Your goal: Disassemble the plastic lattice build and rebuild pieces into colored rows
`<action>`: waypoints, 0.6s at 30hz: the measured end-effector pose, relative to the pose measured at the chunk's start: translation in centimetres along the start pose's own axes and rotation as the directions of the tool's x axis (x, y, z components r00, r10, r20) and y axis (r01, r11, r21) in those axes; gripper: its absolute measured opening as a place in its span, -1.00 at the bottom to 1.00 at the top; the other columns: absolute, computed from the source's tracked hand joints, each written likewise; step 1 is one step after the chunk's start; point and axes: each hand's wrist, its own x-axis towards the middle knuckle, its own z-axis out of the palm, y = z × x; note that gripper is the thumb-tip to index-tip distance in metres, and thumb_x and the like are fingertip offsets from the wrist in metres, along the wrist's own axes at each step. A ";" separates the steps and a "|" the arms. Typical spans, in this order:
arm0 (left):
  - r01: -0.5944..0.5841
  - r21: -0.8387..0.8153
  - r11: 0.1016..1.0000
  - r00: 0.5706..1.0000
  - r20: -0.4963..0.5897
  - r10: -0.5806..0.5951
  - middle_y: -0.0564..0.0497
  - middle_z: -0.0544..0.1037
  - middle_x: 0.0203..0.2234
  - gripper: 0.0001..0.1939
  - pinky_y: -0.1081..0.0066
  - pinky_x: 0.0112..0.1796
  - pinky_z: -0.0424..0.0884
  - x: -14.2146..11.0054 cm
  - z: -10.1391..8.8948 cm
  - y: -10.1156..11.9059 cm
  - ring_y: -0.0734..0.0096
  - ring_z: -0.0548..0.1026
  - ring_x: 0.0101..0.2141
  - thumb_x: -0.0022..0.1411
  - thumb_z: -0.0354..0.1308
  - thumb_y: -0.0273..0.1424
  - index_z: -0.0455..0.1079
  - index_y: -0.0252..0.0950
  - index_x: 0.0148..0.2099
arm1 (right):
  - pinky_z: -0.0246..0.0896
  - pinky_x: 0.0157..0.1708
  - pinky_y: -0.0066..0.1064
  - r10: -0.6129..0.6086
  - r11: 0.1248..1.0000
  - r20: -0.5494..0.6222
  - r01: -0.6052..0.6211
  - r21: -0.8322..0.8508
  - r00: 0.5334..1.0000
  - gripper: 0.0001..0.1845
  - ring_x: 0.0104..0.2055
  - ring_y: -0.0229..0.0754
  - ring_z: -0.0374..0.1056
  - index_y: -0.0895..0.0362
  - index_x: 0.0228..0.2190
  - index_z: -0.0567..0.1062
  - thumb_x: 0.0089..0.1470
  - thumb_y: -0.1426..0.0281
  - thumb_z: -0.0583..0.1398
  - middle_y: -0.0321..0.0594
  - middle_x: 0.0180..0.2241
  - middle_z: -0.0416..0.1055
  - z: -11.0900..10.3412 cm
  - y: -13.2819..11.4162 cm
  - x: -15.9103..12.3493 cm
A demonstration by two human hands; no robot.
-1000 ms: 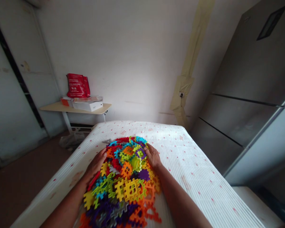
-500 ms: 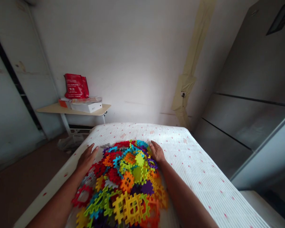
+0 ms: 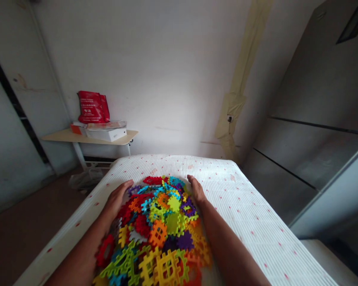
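A heaped pile of colourful plastic interlocking blocks with notched edges lies on the bed, among them an orange window block (image 3: 153, 239), a purple block (image 3: 185, 240), a lime green block (image 3: 173, 223) and a yellow window block (image 3: 160, 274). My left hand (image 3: 117, 199) rests along the pile's left side, its fingers stretched forward and its inner edge against the blocks. On the opposite side, my right hand (image 3: 197, 191) lies with fingers extended beside the blue and purple blocks. Neither hand grasps a block. My forearms flank the heap.
The bed (image 3: 235, 206) has a white ribbed cover with small red marks. Beyond its left far corner stands a small table (image 3: 62, 136) bearing a red bag (image 3: 92, 107) and a white box (image 3: 107, 134). A grey refrigerator (image 3: 304, 131) is on the right.
My left hand has moved inward to the right, pushing the blocks on the left edge closer to the heap. My right hand has barely shifted.
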 end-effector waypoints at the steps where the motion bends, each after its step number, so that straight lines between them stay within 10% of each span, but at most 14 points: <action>1: 0.005 -0.047 0.999 1.000 -0.028 -0.006 -0.15 0.55 -0.11 -0.45 0.18 0.10 0.19 -0.2 -0.4 0.1 0.15 0.41 0.02 0.03 -0.01 -0.03 0.45 -0.34 -0.13 | 0.13 0.07 -0.20 0.035 0.995 -0.024 -0.033 0.093 0.999 -0.25 0.13 -0.05 0.19 0.21 0.02 0.37 0.10 -0.09 -0.13 -0.03 0.09 0.26 -0.5 0.3 -0.1; 18: 0.078 -0.269 0.960 0.990 -0.096 -0.107 -0.18 0.58 -0.23 -0.58 0.16 0.09 0.21 -6.0 -3.5 0.6 0.14 0.46 -0.05 0.03 0.09 -0.10 0.44 -0.36 -0.25 | 0.30 -0.12 -0.14 0.155 0.859 -0.046 -0.111 0.500 0.987 -0.46 -0.17 -0.03 0.41 0.18 -0.32 0.49 -0.08 -0.05 0.16 -0.04 -0.28 0.49 -5.9 -0.2 -6.7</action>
